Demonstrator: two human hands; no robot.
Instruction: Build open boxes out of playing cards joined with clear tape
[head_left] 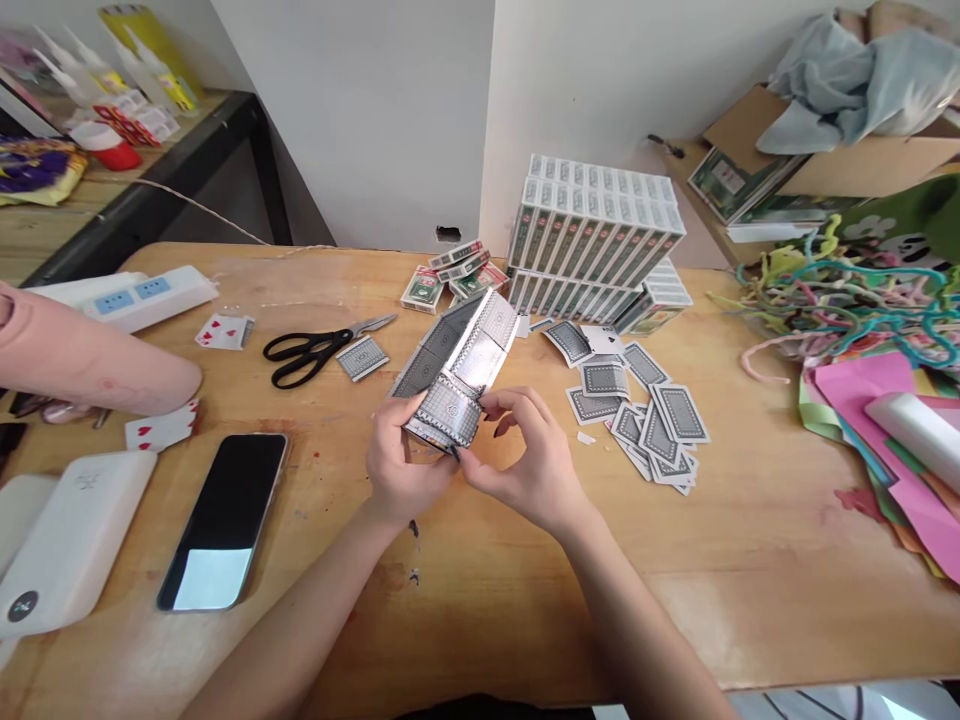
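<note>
Both hands hold a long folded structure made of playing cards (487, 345), its grey patterned backs facing out, tilted up and away above the table. My left hand (401, 455) grips its near left corner, thumb along the edge. At the near right end my right hand (529, 455) pinches the edge between thumb and fingers, the other fingers curled. Just beyond lie a single card (363, 358) and black-handled scissors (322, 350), blades pointing right. To the right, loose cards (660, 430) lie scattered, mostly backs up. The underside of the structure is hidden.
Stacked card boxes (592, 230) stand at the back, with several green and red boxes (424, 290) beside them. A phone (225, 520), a white power bank (82, 540) and a pink cylinder (97, 350) occupy the left. Tangled pipe cleaners (862, 300) and coloured sheets (885, 430) lie right.
</note>
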